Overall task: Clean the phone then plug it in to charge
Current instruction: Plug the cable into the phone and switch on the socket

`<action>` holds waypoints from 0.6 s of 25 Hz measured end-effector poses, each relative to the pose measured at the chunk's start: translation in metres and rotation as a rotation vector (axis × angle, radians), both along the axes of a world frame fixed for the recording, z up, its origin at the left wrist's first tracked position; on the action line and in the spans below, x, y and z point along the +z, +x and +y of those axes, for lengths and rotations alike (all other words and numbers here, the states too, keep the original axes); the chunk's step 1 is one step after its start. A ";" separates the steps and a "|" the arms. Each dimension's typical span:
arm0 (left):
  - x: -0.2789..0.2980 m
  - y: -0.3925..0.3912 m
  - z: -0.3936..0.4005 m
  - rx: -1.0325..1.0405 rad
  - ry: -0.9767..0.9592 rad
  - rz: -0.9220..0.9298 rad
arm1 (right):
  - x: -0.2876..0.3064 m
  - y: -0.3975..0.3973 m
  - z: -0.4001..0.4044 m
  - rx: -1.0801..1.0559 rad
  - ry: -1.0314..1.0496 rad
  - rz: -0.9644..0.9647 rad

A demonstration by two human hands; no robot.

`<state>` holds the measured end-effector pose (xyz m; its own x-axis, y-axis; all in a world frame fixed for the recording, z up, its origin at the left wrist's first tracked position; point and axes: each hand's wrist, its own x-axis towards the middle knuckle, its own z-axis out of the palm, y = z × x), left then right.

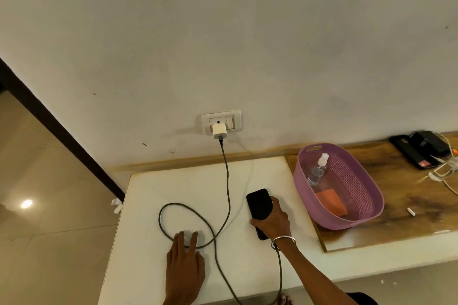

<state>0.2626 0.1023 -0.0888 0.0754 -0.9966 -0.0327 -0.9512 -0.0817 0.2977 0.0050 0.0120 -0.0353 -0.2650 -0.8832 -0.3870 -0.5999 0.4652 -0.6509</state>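
White tabletop [153, 195]: right hand [272, 223] grips phone [259, 204]; left hand [184, 270] flat, fingers spread, on cable [226, 181].

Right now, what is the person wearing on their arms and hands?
Both forearms are bare, with no sleeves in view. The right hand has a thin, shiny silver metal bangle around its wrist. The left hand wears nothing that shows: no ring, watch or glove.

One phone [259, 204], one cable [226, 181], one charger [219, 131], one basket [322, 215], one spray bottle [318, 171], two hands
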 end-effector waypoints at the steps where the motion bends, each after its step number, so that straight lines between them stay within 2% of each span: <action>1: 0.003 0.000 -0.002 -0.004 0.014 -0.003 | -0.001 0.001 0.002 0.006 -0.002 0.034; 10: 0.008 0.003 0.000 -0.019 0.022 -0.010 | -0.010 0.015 0.017 -0.013 -0.111 0.318; 15: 0.017 0.004 -0.001 -0.026 0.006 -0.014 | -0.013 0.014 0.018 0.024 -0.049 0.479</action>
<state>0.2663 0.1016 -0.0720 0.0494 -0.9981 -0.0377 -0.9572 -0.0581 0.2834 0.0193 0.0297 -0.0482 -0.3826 -0.9054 -0.1840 -0.8476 0.4232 -0.3200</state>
